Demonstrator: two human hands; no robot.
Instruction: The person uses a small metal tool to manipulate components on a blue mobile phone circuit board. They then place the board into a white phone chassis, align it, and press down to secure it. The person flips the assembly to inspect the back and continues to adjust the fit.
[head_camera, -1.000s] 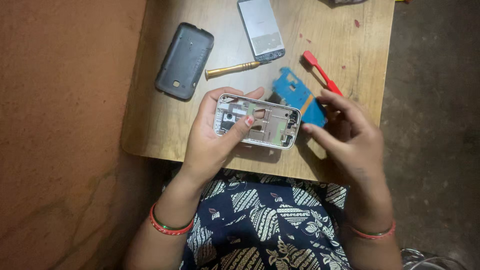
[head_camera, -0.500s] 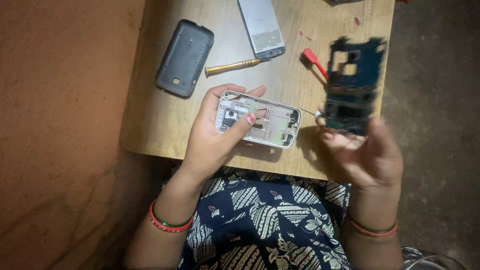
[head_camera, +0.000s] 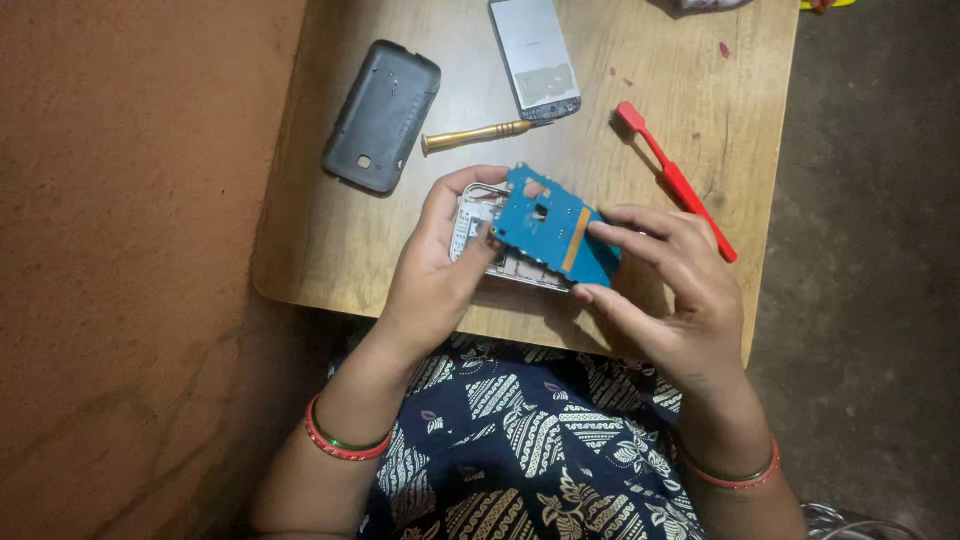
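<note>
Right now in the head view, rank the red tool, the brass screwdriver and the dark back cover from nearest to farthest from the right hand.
1. Red tool: just beyond the right hand, at the table's right side.
2. Brass screwdriver: up and to the left, mid table.
3. Dark back cover: farthest, at the table's left side.

wooden table | back cover | screwdriver | screen | red tool
</note>
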